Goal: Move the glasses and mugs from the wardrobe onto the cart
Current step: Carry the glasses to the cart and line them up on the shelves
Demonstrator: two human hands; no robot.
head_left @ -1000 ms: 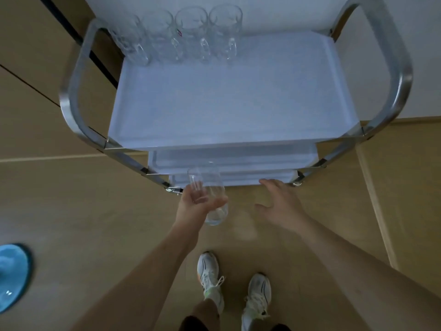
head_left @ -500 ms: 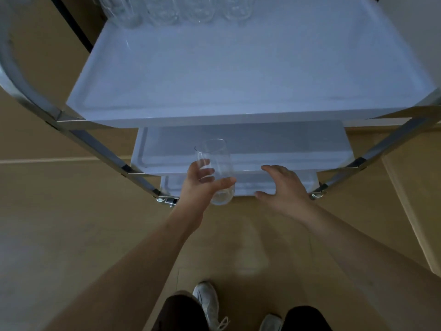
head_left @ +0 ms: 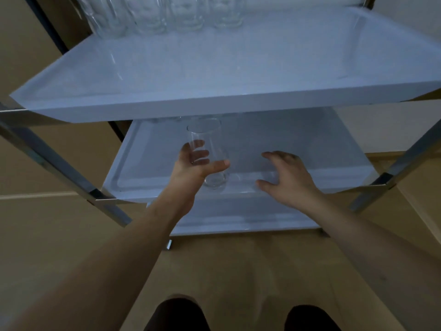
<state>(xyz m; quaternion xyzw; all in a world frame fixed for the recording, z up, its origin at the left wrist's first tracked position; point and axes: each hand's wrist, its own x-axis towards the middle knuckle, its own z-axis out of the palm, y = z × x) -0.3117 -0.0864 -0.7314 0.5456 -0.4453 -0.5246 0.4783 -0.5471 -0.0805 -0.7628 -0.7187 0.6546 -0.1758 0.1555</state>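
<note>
wood floor under a three-shelf cart (head_left: 238, 101). left hand (head_left: 193, 168) grips a clear glass (head_left: 210, 158), upright, mouth tilted away, now over the middle shelf (head_left: 310, 161) instead of in front of it. right hand (head_left: 286, 175) hovers open, fingers spread, beside it. four mugs (head_left: 167, 17) line the top shelf's far edge. no writing visible.

It looked like a home or hotel room — a steel-framed serving cart (head_left: 71, 173) stood on wood-look flooring (head_left: 47, 235).
</note>
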